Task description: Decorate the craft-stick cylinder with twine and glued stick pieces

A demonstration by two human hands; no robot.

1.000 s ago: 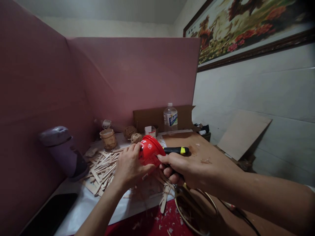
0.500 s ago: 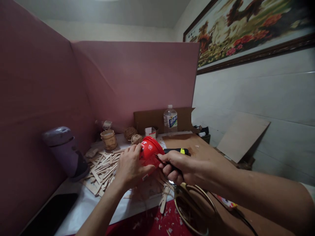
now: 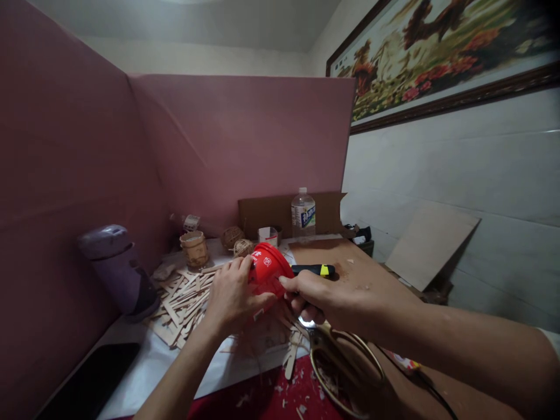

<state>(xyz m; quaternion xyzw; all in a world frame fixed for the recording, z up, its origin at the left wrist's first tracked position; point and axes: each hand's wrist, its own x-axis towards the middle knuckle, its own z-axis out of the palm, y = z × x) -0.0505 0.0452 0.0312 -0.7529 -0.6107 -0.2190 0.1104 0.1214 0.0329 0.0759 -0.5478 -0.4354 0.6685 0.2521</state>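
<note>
A red cup with white print (image 3: 268, 269) lies tilted in the middle of the view. My left hand (image 3: 231, 294) is wrapped round its left side, with the thumb along the near side. My right hand (image 3: 308, 294) is closed at the cup's right side, its thumb touching or close to the red surface. Whatever sits inside the right fist is hidden now. Gold-handled scissors (image 3: 315, 364) lie just below the right hand.
Wooden sticks (image 3: 186, 300) are heaped left of the cup. Behind stand a bamboo cup (image 3: 193, 249), twine balls (image 3: 242, 248) and a bottle (image 3: 303, 216). A purple flask (image 3: 116, 271) and black tablet-like object (image 3: 94, 379) are left; a black-yellow tool (image 3: 321, 270) lies right.
My right hand has shifted slightly, and the thin dark tool that showed at its fingertips is now hidden. The left hand and the cup have hardly moved.
</note>
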